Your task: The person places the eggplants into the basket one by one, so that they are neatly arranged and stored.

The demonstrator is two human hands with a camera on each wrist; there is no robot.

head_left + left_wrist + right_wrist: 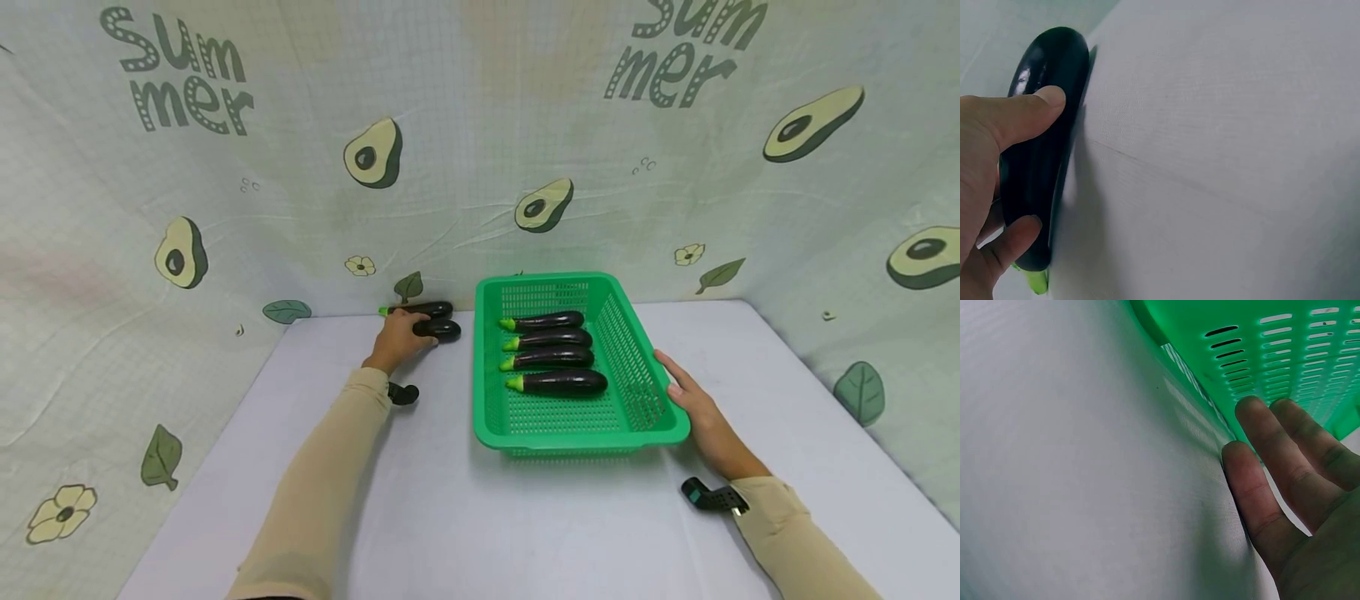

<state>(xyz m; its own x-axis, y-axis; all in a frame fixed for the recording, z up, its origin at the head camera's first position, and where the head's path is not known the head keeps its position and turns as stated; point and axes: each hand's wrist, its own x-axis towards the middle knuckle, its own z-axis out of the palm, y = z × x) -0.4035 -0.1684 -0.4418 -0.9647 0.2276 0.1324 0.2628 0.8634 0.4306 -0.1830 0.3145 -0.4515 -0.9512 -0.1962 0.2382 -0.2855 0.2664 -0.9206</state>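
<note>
My left hand (396, 342) grips a dark purple eggplant (438, 331) at the back left of the table. In the left wrist view the thumb (1029, 119) presses across the glossy eggplant (1038, 162), whose green stem end points down. Just behind lies a second eggplant (433, 309), partly hidden by the hand. To the right stands a green plastic basket (480, 367) with several eggplants lying in a row, stems to the left. My right hand (708, 421) is at the basket's right side, its extended fingers (1254, 487) by the slotted wall (1229, 369).
A white cloth covers the table (435, 517). Behind and at both sides hangs a pale curtain (465, 108) printed with avocados, leaves and lettering. The basket's flared rim stands above the table to the right of the left hand.
</note>
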